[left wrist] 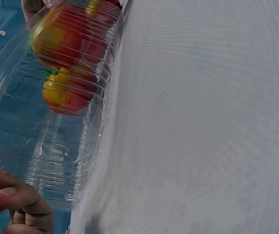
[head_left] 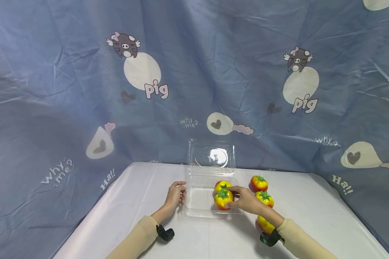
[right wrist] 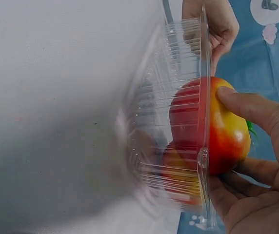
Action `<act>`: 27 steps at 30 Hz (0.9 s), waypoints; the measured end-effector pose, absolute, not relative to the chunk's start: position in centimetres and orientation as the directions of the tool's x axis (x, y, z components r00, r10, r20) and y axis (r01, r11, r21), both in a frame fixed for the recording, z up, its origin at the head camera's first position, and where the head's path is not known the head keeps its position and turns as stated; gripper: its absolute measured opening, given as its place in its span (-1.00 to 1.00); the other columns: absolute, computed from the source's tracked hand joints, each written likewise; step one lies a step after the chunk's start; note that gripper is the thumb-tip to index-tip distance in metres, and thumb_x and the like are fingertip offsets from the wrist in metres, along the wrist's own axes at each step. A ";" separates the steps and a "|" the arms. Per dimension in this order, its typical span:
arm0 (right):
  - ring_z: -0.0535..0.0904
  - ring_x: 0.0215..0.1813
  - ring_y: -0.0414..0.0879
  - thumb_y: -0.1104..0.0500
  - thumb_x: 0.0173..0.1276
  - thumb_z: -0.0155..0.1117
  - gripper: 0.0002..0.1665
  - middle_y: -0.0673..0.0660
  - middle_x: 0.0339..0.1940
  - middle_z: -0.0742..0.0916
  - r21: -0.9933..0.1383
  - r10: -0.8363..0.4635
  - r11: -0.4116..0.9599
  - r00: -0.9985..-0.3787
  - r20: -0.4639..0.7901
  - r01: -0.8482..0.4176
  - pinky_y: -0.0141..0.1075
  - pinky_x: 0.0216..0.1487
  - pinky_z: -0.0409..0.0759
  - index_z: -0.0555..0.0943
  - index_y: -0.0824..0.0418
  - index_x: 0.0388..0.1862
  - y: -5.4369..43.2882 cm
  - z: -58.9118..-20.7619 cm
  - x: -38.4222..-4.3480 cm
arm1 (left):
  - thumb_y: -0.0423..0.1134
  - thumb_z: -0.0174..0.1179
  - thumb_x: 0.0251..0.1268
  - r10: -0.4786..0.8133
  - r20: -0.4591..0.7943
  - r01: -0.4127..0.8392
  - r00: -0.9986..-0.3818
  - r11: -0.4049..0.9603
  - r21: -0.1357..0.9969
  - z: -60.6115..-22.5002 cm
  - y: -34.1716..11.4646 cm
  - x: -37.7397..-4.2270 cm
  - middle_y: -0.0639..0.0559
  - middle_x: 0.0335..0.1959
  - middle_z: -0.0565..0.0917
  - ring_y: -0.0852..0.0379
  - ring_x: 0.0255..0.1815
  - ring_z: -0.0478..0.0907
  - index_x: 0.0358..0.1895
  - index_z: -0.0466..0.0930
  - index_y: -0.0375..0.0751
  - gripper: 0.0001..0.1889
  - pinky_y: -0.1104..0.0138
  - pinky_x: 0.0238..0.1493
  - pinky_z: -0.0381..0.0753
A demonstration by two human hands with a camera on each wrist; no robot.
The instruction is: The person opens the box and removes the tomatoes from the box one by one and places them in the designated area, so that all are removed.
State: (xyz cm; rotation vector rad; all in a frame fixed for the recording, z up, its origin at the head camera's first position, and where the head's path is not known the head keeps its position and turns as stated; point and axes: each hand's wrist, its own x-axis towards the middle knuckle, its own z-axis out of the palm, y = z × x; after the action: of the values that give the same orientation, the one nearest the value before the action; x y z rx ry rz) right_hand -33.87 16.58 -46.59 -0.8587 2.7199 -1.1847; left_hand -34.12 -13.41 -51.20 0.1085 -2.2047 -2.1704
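A clear plastic clamshell box (head_left: 199,198) stands on the table with its lid (head_left: 210,158) raised at the back. In its right half sits a red-and-yellow tomato (head_left: 221,185) with a green leafy top. My right hand (head_left: 246,200) holds a second tomato (head_left: 223,199) in front of that one, thumb on the near side and fingers on the far side. In the right wrist view, this held tomato (right wrist: 227,131) is partly below the box's rim. My left hand (head_left: 175,196) is beside the box's left edge, fingers loosely bent and holding nothing.
Right of the box, several more tomatoes stand in a row on the white-covered table (head_left: 298,201): a far one (head_left: 258,183), a middle one (head_left: 264,199) and a near one (head_left: 265,223) partly behind my right forearm. A blue printed curtain (head_left: 188,72) hangs behind the table.
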 end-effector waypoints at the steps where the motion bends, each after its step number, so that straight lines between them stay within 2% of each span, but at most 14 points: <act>1: 0.63 0.07 0.08 0.06 0.05 0.52 -0.28 0.27 0.06 0.67 -0.695 -0.509 0.547 -0.844 0.166 -0.467 -0.11 0.07 0.63 0.55 0.37 0.15 16.6 -46.6 -33.8 | -0.32 -0.13 0.29 -0.083 -0.012 -0.014 -0.996 0.019 1.000 -51.2 -13.4 -34.1 0.08 -0.68 0.39 0.23 -0.82 0.29 0.21 0.31 -0.45 -0.56 0.42 -0.82 0.27; 13: 0.63 0.08 0.15 0.04 0.07 0.52 -0.26 0.32 0.08 0.66 -0.745 -0.468 0.528 -0.872 0.145 -0.407 -0.10 0.08 0.62 0.53 0.41 0.16 17.4 -46.1 -33.2 | -0.39 -0.16 0.32 -0.081 -0.014 -0.016 -0.997 0.024 1.000 -48.9 -12.8 -32.1 0.02 -0.66 0.38 0.22 -0.81 0.27 0.16 0.31 -0.49 -0.62 0.39 -0.79 0.27; 19: 0.60 0.12 0.19 0.02 0.07 0.52 -0.22 0.34 0.12 0.64 -0.779 -0.461 0.499 -0.878 0.133 -0.380 -0.04 0.11 0.60 0.51 0.42 0.18 18.0 -45.2 -32.9 | -0.36 -0.15 0.33 -0.090 -0.024 -0.026 -0.996 0.025 0.999 -50.5 -13.1 -33.3 0.07 -0.67 0.37 0.24 -0.81 0.26 0.20 0.30 -0.47 -0.59 0.41 -0.81 0.25; 27: 0.60 0.14 0.17 -0.03 0.07 0.51 -0.21 0.31 0.15 0.63 -0.763 -0.449 0.525 -0.884 0.128 -0.377 -0.01 0.14 0.58 0.52 0.36 0.21 18.9 -44.5 -32.8 | -0.32 -0.13 0.28 -0.091 0.005 0.003 -0.996 0.022 1.000 -51.1 -13.3 -34.0 0.09 -0.68 0.39 0.24 -0.82 0.28 0.20 0.32 -0.46 -0.56 0.42 -0.82 0.26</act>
State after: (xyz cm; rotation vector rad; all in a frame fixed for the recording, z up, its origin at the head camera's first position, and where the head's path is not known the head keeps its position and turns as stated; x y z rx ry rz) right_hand -32.75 18.93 -44.46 -0.7245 2.6686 -1.3037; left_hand -34.02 -13.32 -51.11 0.0945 -2.1966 -2.1494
